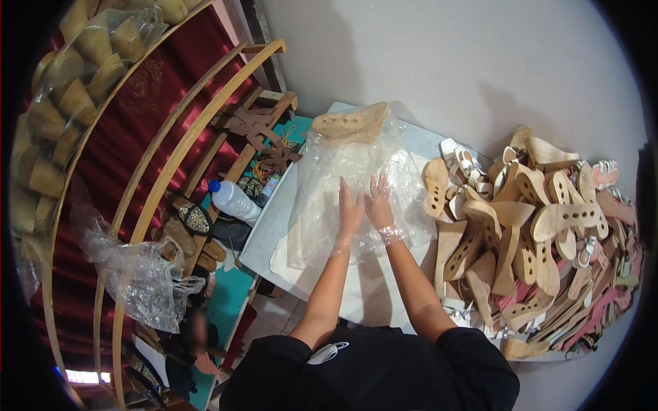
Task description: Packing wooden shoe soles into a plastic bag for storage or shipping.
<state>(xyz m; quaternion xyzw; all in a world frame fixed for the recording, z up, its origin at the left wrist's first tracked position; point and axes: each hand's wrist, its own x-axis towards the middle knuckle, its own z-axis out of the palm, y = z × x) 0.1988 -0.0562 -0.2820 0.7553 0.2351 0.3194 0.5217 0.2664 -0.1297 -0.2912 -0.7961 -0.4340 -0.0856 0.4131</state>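
Observation:
A large clear plastic bag (pixel 411 198) lies spread over white cloth or paper (pixel 295 240) on the table in front of me. Both my hands appear to reach into its near end, with plastic crinkled around the wrists. My left hand (pixel 351 211) and my right hand (pixel 378 205) are close together, fingers stretched out and pointing away from me, gripping nothing. Beyond the fingertips, at the bag's far end, rest pale wooden shoe soles (pixel 351 125) with a row of holes. Whether they lie fully inside the bag, I cannot tell.
Right of the bag is a tall heap of wooden soles (pixel 510 219), with white sandals (pixel 469 164) among it. On the left stand a blue-capped bottle (pixel 233 200) and a wooden rack (pixel 199 137). Another plastic bag (pixel 147 281) hangs there, and bagged wooden pieces (pixel 75 103) fill an upper shelf.

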